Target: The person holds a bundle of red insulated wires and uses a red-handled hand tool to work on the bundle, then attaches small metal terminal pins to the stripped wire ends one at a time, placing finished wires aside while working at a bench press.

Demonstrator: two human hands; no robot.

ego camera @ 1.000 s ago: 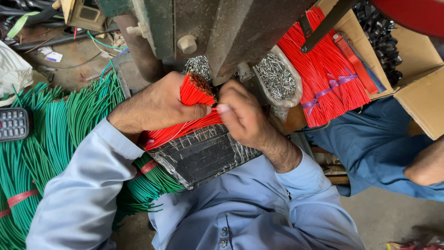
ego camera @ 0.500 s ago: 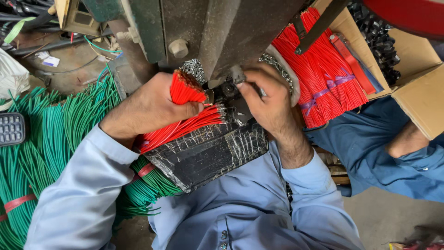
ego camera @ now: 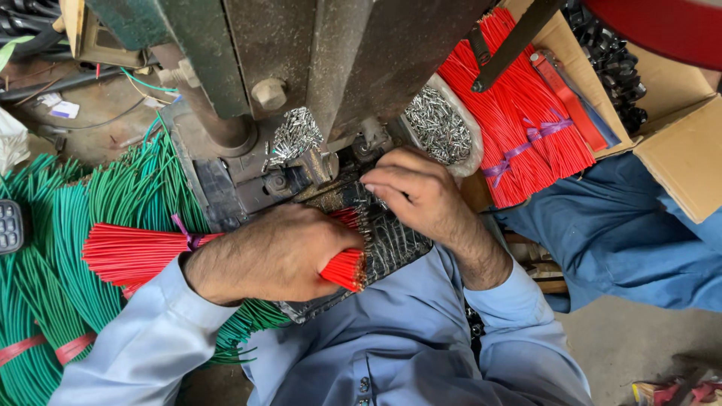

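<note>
My left hand [ego camera: 274, 256] is wrapped around a bundle of red wires [ego camera: 135, 252] that lies level, its cut ends by the dark textured pad [ego camera: 395, 248] on my lap. My right hand [ego camera: 417, 192] rests on the pad under the green-grey press machine [ego camera: 316, 68], fingers curled and pinched at the machine's base; whether it holds a wire or a terminal is hidden. A pile of small silver metal terminals [ego camera: 440, 124] lies just beyond that hand. Another clump of terminals [ego camera: 295, 135] sits on the machine.
Bundles of green wires [ego camera: 53, 278] are heaped at the left. More red wires [ego camera: 526, 113] tied with a purple band fill a cardboard box [ego camera: 677, 158] at the right. A person's blue-trousered leg [ego camera: 632, 240] is at the right. A calculator [ego camera: 9, 225] lies at the left edge.
My left hand has swung the red bundle down from upright at the machine to level across my lap. My right hand has stayed at the machine's base.
</note>
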